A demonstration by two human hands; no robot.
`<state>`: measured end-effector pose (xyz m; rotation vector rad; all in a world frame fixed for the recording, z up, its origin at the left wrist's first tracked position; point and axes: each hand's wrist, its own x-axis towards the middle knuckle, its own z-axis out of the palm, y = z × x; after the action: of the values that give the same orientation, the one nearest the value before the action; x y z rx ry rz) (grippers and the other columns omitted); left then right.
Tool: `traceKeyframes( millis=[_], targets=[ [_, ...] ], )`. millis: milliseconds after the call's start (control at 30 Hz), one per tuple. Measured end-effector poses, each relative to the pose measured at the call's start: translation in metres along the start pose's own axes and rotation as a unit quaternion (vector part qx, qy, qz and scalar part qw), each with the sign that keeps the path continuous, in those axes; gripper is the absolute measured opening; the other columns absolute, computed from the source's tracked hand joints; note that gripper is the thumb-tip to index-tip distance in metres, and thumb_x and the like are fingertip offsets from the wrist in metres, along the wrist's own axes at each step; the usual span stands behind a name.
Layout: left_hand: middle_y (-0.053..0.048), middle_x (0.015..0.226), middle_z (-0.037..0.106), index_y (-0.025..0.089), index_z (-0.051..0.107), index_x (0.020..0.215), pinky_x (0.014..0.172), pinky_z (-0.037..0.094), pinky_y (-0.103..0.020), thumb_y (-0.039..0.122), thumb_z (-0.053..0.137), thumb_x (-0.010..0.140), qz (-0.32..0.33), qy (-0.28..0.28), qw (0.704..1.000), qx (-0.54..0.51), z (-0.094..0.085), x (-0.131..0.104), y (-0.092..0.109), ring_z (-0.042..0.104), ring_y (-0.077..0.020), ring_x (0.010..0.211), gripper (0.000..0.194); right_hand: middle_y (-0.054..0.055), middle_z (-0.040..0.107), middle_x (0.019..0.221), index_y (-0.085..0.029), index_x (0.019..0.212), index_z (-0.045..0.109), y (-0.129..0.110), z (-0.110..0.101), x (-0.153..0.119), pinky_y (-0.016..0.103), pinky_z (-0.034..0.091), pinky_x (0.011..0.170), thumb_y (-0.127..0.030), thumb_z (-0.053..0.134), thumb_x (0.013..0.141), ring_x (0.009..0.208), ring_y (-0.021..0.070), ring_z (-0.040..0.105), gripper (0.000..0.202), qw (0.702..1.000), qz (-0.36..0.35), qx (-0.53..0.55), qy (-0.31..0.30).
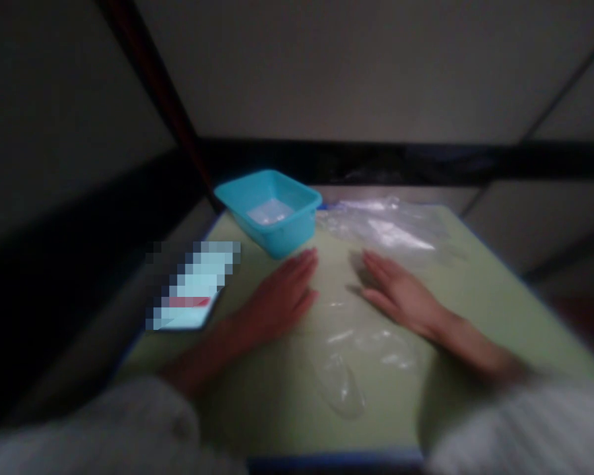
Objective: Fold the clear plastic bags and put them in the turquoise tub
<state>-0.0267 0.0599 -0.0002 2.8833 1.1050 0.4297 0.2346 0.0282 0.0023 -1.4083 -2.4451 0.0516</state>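
My left hand (pixel 287 290) is over the middle of the table, fingers stretched forward and the thumb apart, holding nothing. Opposite it, my right hand (pixel 396 287) also has its fingers extended and nothing in its grasp. Between and below the two hands lies a clear thin plastic piece (pixel 344 386), perhaps a bag or a glove; blur hides its exact kind. Just beyond my left fingertips stands a turquoise plastic basket (pixel 297 227) with a whitish item (pixel 270 211) inside.
More crumpled clear plastic (pixel 396 231) lies along the far edge of the greenish table (pixel 475 316). A lit phone or tablet (pixel 193 290), partly pixelated, rests at the left edge. Pale wall panels (pixel 356 72) rise behind the table.
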Motion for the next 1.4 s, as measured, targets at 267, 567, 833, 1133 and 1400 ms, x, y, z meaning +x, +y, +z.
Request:
traceKeyframes(
  millis=[267,567,833,1133,1400],
  targets=[
    [-0.018,0.149,0.025,0.004,0.025,0.140,0.114,0.024,-0.038,0.035,0.038,0.092,0.056,-0.039,0.996,-0.058,0.016,-0.005,0.038,0.016,-0.0221,0.141,0.059,0.022,0.022,0.149,-0.003,0.143,0.026,-0.037,0.012,-0.012,0.047,0.025,0.111,-0.061,0.038,0.088,0.138,0.0291,0.020,0.080,0.998,-0.052,0.029,-0.021],
    [-0.014,0.151,0.023,0.009,0.027,0.142,0.114,0.017,-0.041,0.045,0.046,0.087,0.028,-0.073,0.996,-0.030,0.016,-0.005,0.032,0.016,-0.0245,0.141,0.068,0.021,0.019,0.149,-0.005,0.146,0.017,-0.032,0.024,-0.019,0.046,0.023,0.112,-0.062,0.040,0.086,0.138,0.0289,0.018,0.086,0.996,-0.074,0.014,-0.042],
    [-0.007,0.153,0.019,0.019,0.026,0.143,0.113,0.016,-0.046,0.052,0.048,0.085,0.007,-0.092,0.996,-0.020,0.013,-0.010,0.017,0.012,-0.0269,0.141,0.070,0.023,0.022,0.148,-0.002,0.145,0.020,-0.032,0.023,-0.018,0.046,0.023,0.112,-0.066,0.037,0.085,0.138,0.0294,0.020,0.089,0.996,-0.073,0.002,-0.051],
    [-0.011,0.152,0.020,0.016,0.030,0.142,0.112,0.017,-0.047,0.053,0.050,0.083,-0.014,-0.093,0.995,-0.024,0.009,-0.008,0.028,0.013,-0.0306,0.140,0.072,0.017,0.019,0.150,-0.011,0.148,0.008,-0.011,0.016,-0.019,0.046,0.022,0.112,-0.064,0.039,0.086,0.138,0.0285,0.020,0.087,0.994,-0.096,0.004,-0.060],
    [-0.015,0.151,0.021,0.012,0.029,0.141,0.113,0.015,-0.046,0.051,0.045,0.086,0.002,-0.057,0.998,-0.036,0.007,-0.006,0.034,0.013,-0.0286,0.141,0.069,0.016,0.010,0.153,-0.013,0.147,-0.005,-0.027,0.000,-0.020,0.049,0.020,0.112,-0.063,0.038,0.086,0.139,0.0294,0.015,0.090,0.988,-0.137,0.049,-0.050]
  ],
)
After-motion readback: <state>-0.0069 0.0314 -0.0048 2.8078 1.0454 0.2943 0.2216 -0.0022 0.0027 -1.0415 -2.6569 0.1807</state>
